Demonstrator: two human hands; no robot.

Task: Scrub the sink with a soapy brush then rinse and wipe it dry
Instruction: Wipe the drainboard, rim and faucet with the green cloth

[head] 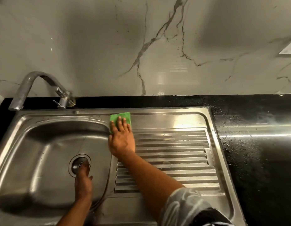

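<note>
Fingertips point(85, 166) of the left hand point(83, 181) are hard to read: dark, in shadow, merging with the drain point(77, 165) they reach. Can't tell if they press it or only touch it. Nothing visible in that hand. Left forearm is cut off at the bottom edge of the view. Most of the green cloth point(123, 115) is hidden under the right hand point(122, 136); only its far edge and left side show. Right upper arm is cut off too, with a rolled-up pale sleeve point(182, 207) just in frame.

Pose: left arm comes in from below the drain, hand down inside the basin of the sink point(43, 144), back of hand up, thumb splayed to the right. Right arm runs diagonally from lower right of the drain, across the ribbed drainboard point(174, 152), to a spot up and right of the drain, at the basin's far right corner.

Fingers: left ones look straight and together, tips at the drain's right edge. Right ones are straight, slightly spread, palm down, pressing the cloth flat on the steel. No curl, no pinch.

Cloth sits on the flat strip between basin and drainboard, up and right of the drain, near the sink's back rim. Faucet point(27, 85) is up and left of the drain, spout over the basin's far left corner. Black countertop point(255, 144) far right of the drain shows droplets.
</note>
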